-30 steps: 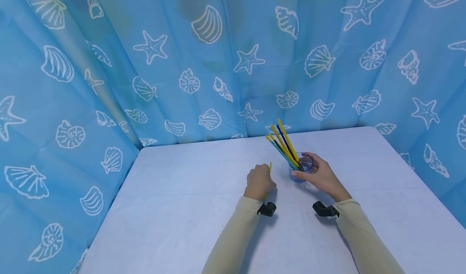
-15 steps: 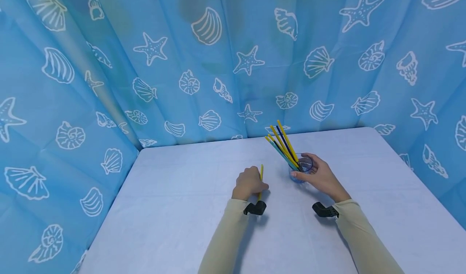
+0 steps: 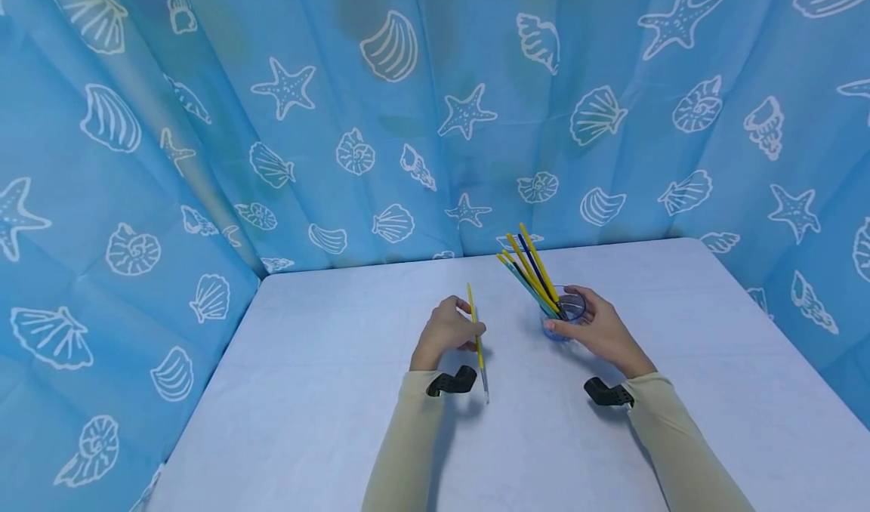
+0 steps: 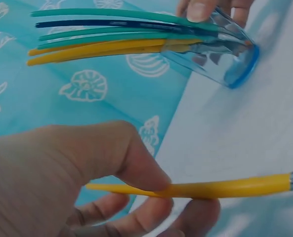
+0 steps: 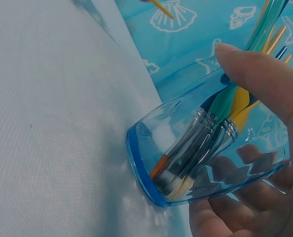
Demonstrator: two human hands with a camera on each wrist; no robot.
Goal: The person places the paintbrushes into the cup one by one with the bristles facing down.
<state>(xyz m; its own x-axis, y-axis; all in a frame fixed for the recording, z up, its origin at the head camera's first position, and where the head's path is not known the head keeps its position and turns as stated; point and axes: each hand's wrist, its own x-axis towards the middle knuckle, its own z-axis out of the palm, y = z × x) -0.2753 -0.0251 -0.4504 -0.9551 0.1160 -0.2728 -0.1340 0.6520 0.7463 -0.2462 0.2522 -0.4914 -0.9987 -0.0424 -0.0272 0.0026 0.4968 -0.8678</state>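
Observation:
My left hand (image 3: pixel 450 326) pinches a yellow-handled paintbrush (image 3: pixel 479 352) between thumb and fingers, its metal ferrule and tip pointing toward me. The left wrist view shows the thumb pressing the yellow handle (image 4: pixel 235 188) against the fingertips. To the right, my right hand (image 3: pixel 601 328) grips a clear blue-tinted glass (image 5: pixel 156 118) round its side. Several paintbrushes with yellow, green and dark blue handles (image 4: pixel 116 29) stand in it, leaning left, bristles (image 5: pixel 178 187) down at the bottom. In the right wrist view, fingers show through the glass wall.
A table with a white cloth (image 3: pixel 306 391) lies under both hands. Blue curtains (image 3: pixel 408 119) printed with white shells and starfish hang behind and at both sides. Black wrist cameras (image 3: pixel 454 381) sit on both cuffs.
My left hand has moved left, away from the glass, with the yellow paintbrush, and its fingers have turned so more of the brush shows. The right hand and glass have stayed in place.

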